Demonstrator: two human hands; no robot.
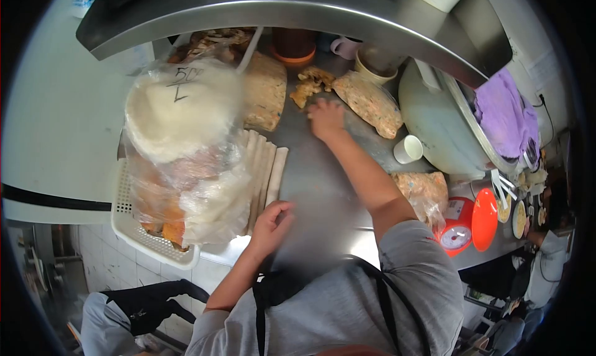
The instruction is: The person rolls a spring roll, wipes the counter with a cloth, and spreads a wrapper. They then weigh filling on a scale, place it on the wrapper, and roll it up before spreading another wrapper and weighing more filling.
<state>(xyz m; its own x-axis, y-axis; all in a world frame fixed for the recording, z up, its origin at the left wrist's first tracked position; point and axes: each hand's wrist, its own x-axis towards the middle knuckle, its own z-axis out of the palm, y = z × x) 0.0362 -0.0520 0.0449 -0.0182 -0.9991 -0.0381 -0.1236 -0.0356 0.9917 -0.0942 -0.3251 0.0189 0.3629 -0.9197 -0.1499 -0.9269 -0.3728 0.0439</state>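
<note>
The left hand (273, 222) is found at the near edge of the steel desk (323, 188), just beside the lower end of a row of pale rolls (264, 169). Its fingers are curled inward with the thumb drawn towards them. Whether anything is pinched between them cannot be told, as that area is blurred.

The right hand (326, 118) is extended well forward and laid palm down on the desk with the fingers loosely spread. Nothing is seen to be held in it. A small heap of fried pieces (312, 84) lies just beyond its fingertips, with contact not confirmed.

The pale rolls are laid side by side, lengthwise, between the white perforated basket (149, 241) and the bare middle of the desk. The basket is filled with clear plastic bags. The uppermost bag (177, 110) contains a round white stack and bears handwritten marks.

A wrapped speckled block (264, 92) is noted left of the fried pieces, and a flat speckled bag (369, 104) right of them. A white cup (408, 149) stands near the right forearm. Further right are recorded a large pale lid (434, 120), a purple cloth (506, 114) and a red scale (459, 228). A steel shelf (279, 14) overhangs the far side.
</note>
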